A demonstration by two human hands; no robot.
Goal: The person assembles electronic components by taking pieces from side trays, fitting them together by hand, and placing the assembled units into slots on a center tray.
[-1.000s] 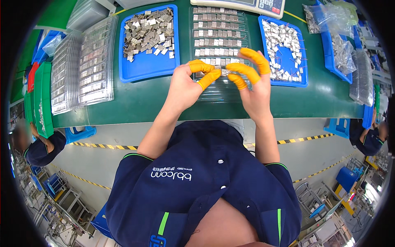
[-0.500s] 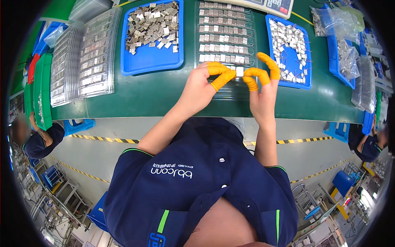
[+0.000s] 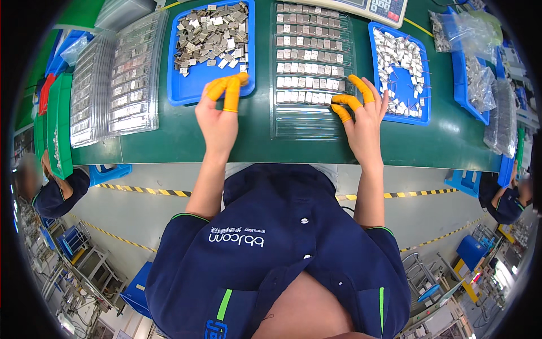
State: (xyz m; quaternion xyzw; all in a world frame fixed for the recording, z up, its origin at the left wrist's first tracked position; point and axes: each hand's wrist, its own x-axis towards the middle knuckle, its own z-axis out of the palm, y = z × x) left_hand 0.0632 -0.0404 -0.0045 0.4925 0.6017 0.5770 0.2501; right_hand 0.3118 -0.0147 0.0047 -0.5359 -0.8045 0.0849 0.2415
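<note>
My right hand [image 3: 362,121], with yellow finger cots, is at the right end of the nearest filled row in the clear blister tray [image 3: 305,129]. Its thumb and index finger close at the small white block [image 3: 328,99] there; the middle finger stands away. Several rows of small silver and white blocks fill the blister tray's slots. My left hand [image 3: 219,116], also in yellow finger cots, hovers over the near right corner of the blue tray [image 3: 195,90] of loose metal pieces [image 3: 212,37]. Its fingers reach forward, and I see nothing between them.
Right of the blister tray stands a blue tray [image 3: 424,116] of white pieces with thin leads. Filled blister trays [image 3: 132,79] are stacked at the left. A scale [image 3: 387,10] sits at the back. Bagged parts [image 3: 477,79] lie far right; people sit at both sides.
My left hand has left the white block and moved left to the metal-piece tray. My right hand has stayed at the block, which now sits at the row's right end.
</note>
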